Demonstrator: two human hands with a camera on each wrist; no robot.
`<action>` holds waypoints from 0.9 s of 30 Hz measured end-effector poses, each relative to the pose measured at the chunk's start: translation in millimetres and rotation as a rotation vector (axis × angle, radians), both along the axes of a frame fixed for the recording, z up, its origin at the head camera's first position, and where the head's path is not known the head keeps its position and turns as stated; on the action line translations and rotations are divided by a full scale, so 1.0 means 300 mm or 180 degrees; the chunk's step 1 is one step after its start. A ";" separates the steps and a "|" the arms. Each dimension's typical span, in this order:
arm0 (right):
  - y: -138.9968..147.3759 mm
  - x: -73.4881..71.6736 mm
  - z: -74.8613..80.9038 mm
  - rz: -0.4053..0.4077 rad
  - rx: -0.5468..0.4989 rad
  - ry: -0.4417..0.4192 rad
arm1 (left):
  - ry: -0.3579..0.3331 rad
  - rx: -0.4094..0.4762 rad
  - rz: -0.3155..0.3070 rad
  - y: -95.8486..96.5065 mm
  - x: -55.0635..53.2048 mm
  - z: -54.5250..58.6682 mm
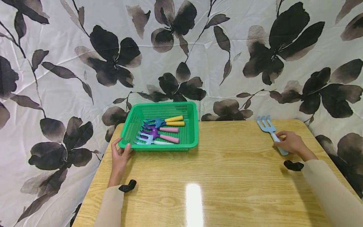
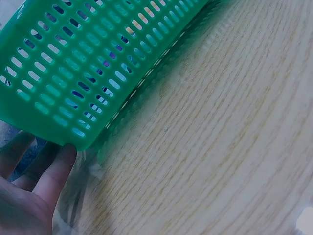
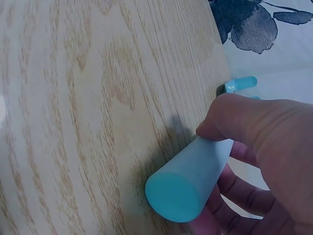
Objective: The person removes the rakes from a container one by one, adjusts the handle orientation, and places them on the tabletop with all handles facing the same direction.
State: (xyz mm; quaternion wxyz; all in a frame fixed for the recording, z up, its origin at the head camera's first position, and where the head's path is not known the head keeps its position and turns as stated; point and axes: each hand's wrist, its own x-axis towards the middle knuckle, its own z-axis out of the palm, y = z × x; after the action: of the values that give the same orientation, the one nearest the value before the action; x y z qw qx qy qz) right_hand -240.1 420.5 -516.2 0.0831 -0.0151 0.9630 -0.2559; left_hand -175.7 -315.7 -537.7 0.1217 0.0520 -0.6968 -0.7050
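right hand (image 1: 292,143) curls round the blue fork's (image 1: 270,131) handle at the table's (image 1: 227,170) far right edge — lift it level — while left hand (image 1: 120,156) pinches the green basket's (image 1: 189,138) near corner, best held steady.

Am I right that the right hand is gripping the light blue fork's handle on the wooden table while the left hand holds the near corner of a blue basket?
Not quite: the basket is green, as the head view and the left wrist view show. The rest holds: the right hand grips the light blue fork by its handle on the table, and the left hand holds the basket's near corner.
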 end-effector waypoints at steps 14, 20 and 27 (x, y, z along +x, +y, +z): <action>-0.002 -0.048 0.121 0.0429 0.0285 0.0055 | -0.0014 0.0049 -0.0004 0.001 -0.001 0.005; -0.058 -0.084 0.240 0.0728 0.0338 0.0102 | -0.0002 0.0020 0.0027 0.000 -0.005 0.000; -0.150 -0.125 0.324 0.1109 0.0482 0.0178 | 0.0030 0.0004 0.0062 0.001 -0.008 -0.007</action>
State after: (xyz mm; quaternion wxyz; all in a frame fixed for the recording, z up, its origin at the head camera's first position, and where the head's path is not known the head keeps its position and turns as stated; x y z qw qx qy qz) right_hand -277.6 375.4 -419.1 0.1003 -0.1824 0.9643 -0.1639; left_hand -178.2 -315.4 -539.7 0.1318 0.0555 -0.6952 -0.7045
